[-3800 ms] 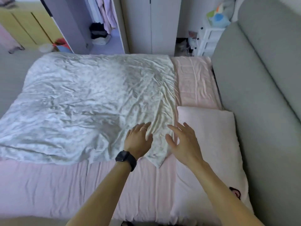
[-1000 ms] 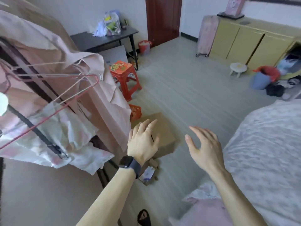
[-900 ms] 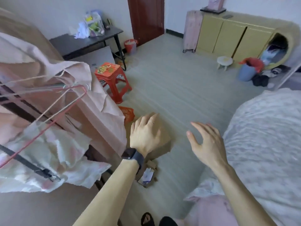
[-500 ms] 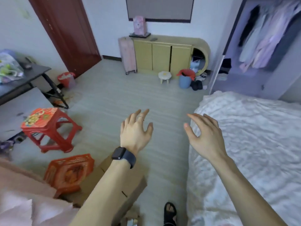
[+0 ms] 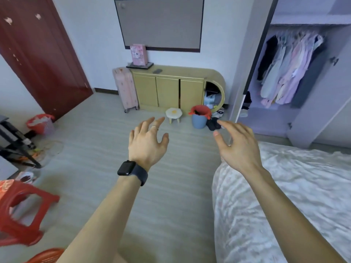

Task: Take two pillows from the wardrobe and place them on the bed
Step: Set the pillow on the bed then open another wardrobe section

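The wardrobe (image 5: pixel 296 118) stands open at the far right, with clothes (image 5: pixel 288 69) hanging from its rail; no pillow shows inside it. The bed (image 5: pixel 296 196), under a crumpled white quilt, fills the lower right. My left hand (image 5: pixel 147 143), with a black watch on its wrist, is held out over the floor with its fingers spread, holding nothing. My right hand (image 5: pixel 237 145) hovers above the bed's near corner, also spread and holding nothing. Both hands are well short of the wardrobe.
A red plastic stool (image 5: pixel 20 211) stands at the lower left. A yellow cabinet (image 5: pixel 171 90) and a pink suitcase (image 5: pixel 125 88) line the far wall. A small white stool (image 5: pixel 173 114) and a blue bin (image 5: pixel 199 118) sit before the cabinet. A dark red door (image 5: pixel 38 54) is at left.
The view has swung from the bed, past a clothes rack, round toward the wardrobe, and has come closer along the bed. Both hands stay spread and hold nothing.
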A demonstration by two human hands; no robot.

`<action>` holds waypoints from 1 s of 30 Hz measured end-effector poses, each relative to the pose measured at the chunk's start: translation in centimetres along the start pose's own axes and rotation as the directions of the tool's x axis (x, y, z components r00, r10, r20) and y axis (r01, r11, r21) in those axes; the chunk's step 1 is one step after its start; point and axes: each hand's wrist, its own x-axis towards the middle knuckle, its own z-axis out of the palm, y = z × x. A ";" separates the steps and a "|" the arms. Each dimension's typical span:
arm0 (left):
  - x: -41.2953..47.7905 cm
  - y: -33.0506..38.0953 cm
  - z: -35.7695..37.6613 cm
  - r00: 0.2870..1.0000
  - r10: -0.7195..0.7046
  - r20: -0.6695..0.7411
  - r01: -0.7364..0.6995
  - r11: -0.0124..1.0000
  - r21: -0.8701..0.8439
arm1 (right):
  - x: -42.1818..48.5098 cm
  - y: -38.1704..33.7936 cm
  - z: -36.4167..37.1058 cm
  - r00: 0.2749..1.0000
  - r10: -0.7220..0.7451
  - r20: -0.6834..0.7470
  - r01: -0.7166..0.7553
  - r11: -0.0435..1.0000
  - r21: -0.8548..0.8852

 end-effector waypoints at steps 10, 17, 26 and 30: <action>25.5 -3.4 10.3 0.989 0.126 0.072 -0.123 0.991 -0.052 | 19.9 3.3 11.0 0.994 0.065 -0.083 -0.068 0.997 -0.042; 42.0 -0.2 16.3 0.941 0.312 0.133 -0.298 0.948 -0.116 | 30.8 8.9 13.5 0.956 0.189 -0.226 -0.215 0.972 -0.094; 58.1 10.3 30.3 0.818 0.557 0.144 -0.518 0.822 -0.235 | 40.9 21.7 16.0 0.828 0.336 -0.448 -0.414 0.906 -0.086; 64.2 16.1 35.8 0.744 0.644 0.179 -0.597 0.760 -0.257 | 46.5 27.9 16.7 0.786 0.383 -0.485 -0.487 0.867 -0.104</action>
